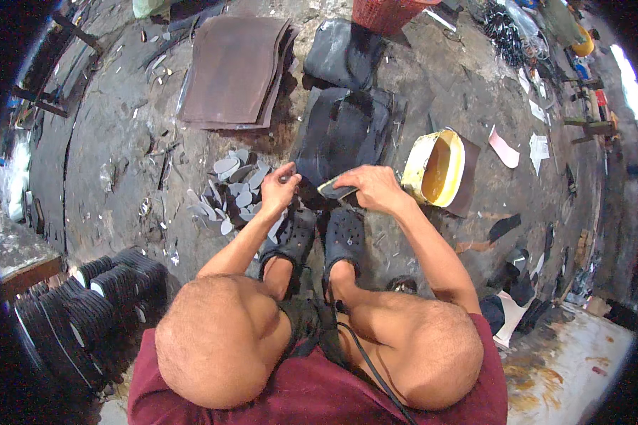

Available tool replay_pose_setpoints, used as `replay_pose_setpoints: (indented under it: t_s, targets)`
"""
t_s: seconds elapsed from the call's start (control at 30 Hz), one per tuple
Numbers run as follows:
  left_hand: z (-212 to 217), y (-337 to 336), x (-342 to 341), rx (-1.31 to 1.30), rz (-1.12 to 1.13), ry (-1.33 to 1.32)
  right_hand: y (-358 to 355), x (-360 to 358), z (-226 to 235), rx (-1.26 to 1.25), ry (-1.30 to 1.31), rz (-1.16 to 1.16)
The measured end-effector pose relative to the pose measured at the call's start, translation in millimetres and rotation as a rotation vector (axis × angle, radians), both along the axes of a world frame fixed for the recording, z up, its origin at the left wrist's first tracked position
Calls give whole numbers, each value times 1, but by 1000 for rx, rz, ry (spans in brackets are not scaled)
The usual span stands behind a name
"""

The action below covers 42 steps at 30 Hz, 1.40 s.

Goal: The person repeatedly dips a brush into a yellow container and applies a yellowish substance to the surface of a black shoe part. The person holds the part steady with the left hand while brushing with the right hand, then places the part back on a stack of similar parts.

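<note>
One yellow-edged pad [335,189] is gripped mid-frame by the right hand [376,187]. The left hand [279,190] curls; whether it grips anything is unclear.

The floor [92,205] is super grimy, dark and scuffed, with little scraps all over. Toward the upper left there's a stack of brown sheets [232,71], and just below it a messy heap of grey ovals [227,167]. A black slab [340,134] sits around the middle, a yellow tub [413,166] to its right, then a pink scrap [502,146].
</note>
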<state>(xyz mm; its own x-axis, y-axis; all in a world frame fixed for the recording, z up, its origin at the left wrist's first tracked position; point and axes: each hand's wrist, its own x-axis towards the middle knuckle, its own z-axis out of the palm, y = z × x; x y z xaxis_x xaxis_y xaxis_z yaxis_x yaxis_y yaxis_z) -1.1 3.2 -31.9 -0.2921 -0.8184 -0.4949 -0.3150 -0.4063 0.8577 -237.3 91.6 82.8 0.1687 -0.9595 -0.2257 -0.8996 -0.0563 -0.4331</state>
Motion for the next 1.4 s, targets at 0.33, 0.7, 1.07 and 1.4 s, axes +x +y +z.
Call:
replay_pose_setpoints:
  t_s: [0.33, 0.7, 1.07, 1.4]
  targets:
    - [15, 27, -61, 1050, 197, 477, -41, -64, 14, -261, -490, -560]
    - [34, 16, -69, 1168, 372, 690, -79, -67, -20, -230, 120, -576]
    - [57, 22, -22, 445, 231, 145, -7, -1, -35, -244, 96, -230]
    - [39, 9, -31, 283, 198, 127, 38, 8, -41, -375, 96, -41]
